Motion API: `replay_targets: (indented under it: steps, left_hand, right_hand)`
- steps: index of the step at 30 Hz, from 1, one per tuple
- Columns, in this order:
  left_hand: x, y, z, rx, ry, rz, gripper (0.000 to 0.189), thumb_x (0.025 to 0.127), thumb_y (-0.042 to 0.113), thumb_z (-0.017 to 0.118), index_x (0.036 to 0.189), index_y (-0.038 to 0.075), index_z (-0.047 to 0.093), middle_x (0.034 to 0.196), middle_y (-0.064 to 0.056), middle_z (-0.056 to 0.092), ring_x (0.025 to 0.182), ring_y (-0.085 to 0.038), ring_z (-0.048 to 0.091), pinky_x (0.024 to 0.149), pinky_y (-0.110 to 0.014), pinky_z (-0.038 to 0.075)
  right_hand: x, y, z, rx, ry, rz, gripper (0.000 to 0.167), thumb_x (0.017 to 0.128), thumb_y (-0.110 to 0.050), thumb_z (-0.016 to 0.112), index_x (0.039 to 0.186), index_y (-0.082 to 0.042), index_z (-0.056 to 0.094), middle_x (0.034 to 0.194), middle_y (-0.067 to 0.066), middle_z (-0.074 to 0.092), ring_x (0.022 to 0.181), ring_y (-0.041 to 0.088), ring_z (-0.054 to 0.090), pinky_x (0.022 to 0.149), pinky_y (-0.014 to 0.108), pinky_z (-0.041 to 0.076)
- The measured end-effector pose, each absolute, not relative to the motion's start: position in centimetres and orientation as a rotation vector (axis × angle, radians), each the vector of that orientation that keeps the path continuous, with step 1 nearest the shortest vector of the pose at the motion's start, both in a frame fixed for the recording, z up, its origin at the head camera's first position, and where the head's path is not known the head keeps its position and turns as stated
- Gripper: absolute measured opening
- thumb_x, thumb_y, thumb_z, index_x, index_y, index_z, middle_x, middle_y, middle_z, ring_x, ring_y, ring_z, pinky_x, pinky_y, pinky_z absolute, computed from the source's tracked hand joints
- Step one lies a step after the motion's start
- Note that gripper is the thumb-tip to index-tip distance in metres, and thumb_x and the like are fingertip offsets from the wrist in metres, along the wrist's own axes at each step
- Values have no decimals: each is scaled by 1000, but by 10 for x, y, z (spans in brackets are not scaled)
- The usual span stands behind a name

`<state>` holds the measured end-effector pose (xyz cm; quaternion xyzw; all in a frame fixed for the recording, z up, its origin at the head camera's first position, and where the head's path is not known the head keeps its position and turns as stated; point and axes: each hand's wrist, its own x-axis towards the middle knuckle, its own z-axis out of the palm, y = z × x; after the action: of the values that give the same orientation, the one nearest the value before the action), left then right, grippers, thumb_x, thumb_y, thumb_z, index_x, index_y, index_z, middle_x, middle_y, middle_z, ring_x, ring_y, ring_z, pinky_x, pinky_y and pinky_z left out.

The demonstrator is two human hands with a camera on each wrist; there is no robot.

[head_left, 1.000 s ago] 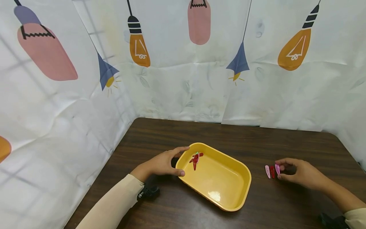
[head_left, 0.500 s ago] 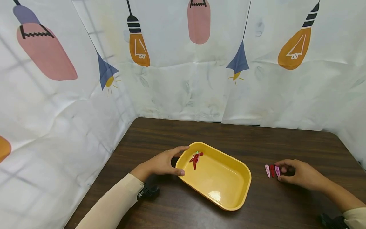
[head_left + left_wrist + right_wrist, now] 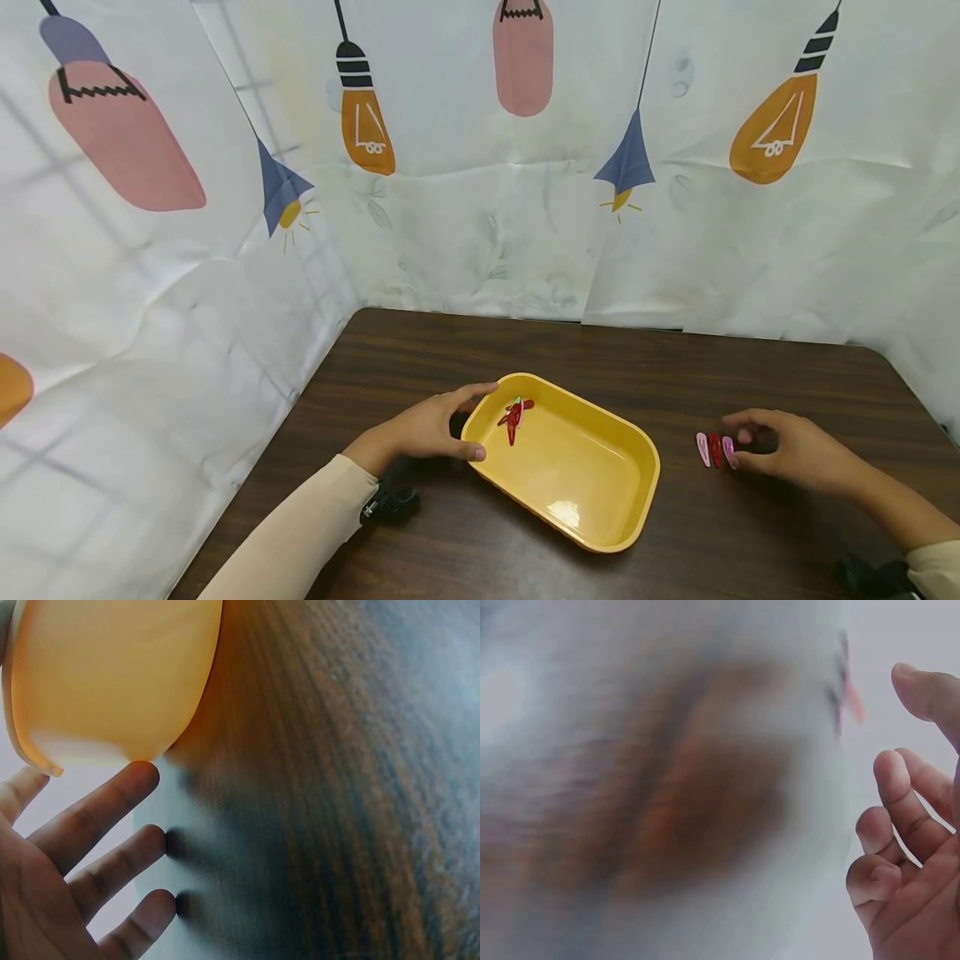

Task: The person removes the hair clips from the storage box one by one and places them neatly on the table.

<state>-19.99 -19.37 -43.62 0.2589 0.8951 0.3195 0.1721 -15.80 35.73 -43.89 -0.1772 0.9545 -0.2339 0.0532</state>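
Observation:
In the head view, my left hand [image 3: 423, 425] spans the left end of a yellow plastic tray [image 3: 600, 407], straight fingers and thumb touching its rim. The left wrist view shows the fingertips [image 3: 142, 776] against the tray [image 3: 112, 682]. Several red, pink and green snap hair clips [image 3: 513, 419] lie heaped inside its far left corner. To the right, a light pink hair clip [image 3: 702, 450], a red hair clip [image 3: 715, 451] and a brighter pink hair clip [image 3: 728, 450] stand side by side on the table. My right hand [image 3: 795, 450] hovers at the bright pink one, thumb and fingers apart, gripping nothing.
A dark wood-grain table [image 3: 450, 350] carries everything. White curtain-like sheets [image 3: 480, 217] printed with lamps hang behind it and along the left. A black wrist device [image 3: 390, 504] sits at my left cuff.
The bright pink clip, pinched a second ago, now stands beside the red one. My right thumb and fingers have spread apart and lifted slightly from it. The left hand and tray stay still.

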Motion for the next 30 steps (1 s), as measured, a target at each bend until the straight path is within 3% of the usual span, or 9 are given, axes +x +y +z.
replay_targets:
  steps: [11, 30]
  left_hand:
    - [-201, -195, -437, 746, 2545, 905, 95, 78, 57, 84, 154, 56, 29, 145, 5, 54, 130, -20, 54, 101, -59, 46]
    - [-201, -194, -438, 740, 2536, 921, 94, 78, 55, 85, 154, 55, 29, 146, 5, 53, 130, -20, 54, 102, -59, 45]
  right_hand:
    - [-171, 336, -396, -611, 2954, -735, 65, 87, -51, 79, 137, -11, 63, 112, 0, 68, 105, 28, 61, 78, 46, 51]
    - [-188, 282, -355, -684, 2927, -745, 64, 89, -56, 74, 139, -17, 62, 118, 1, 68, 109, 28, 62, 86, 56, 51]
